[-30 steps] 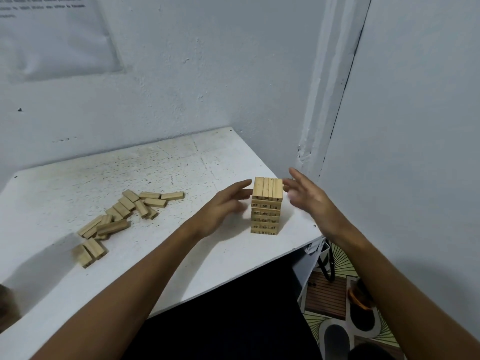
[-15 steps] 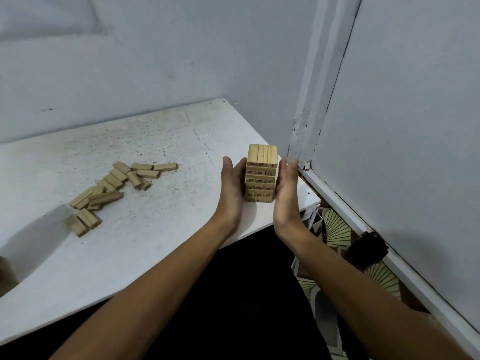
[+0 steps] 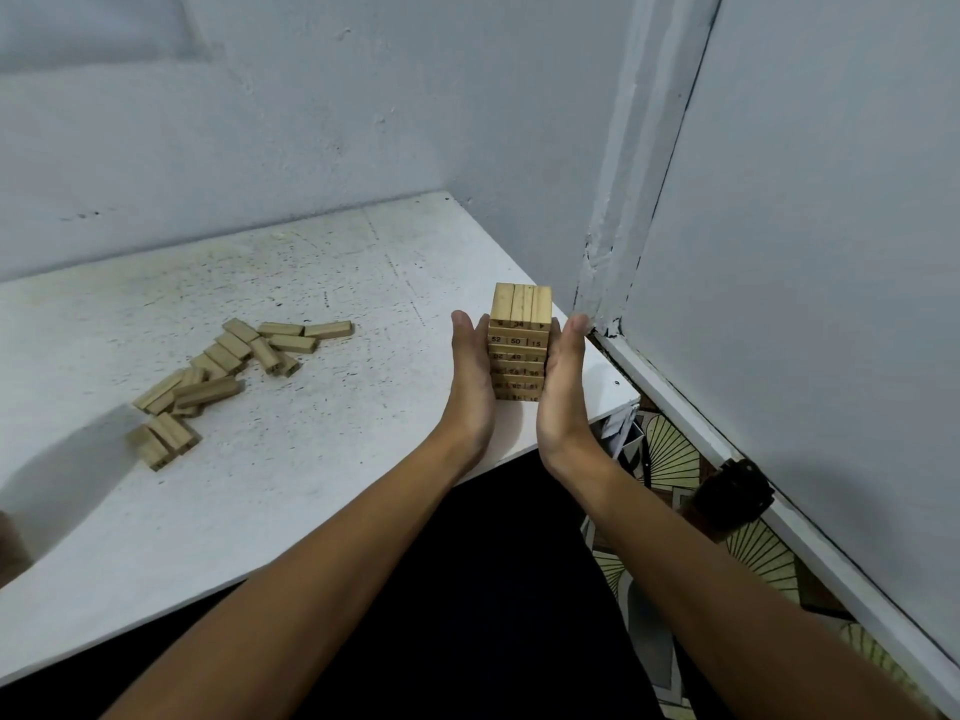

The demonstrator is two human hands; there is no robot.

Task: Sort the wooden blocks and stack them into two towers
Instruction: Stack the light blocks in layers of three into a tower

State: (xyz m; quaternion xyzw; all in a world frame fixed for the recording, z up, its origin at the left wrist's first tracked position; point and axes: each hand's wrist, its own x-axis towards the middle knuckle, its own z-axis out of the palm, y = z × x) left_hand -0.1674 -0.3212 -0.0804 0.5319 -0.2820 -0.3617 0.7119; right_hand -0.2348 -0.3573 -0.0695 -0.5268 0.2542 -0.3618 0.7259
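Our left hand (image 3: 470,376) and right hand (image 3: 563,381) press flat, fingers straight, against opposite sides of the tower (image 3: 519,345) near the bench (image 3: 311,459) corner. We should squeeze evenly and gently, squaring layers without tipping it. Loose blocks (image 3: 228,371) wait well apart.

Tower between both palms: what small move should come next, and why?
Probably ease both hands away and reach for the loose blocks. The tower looks squared, the left hand and right hand flat against its sides, and no second tower stands yet.
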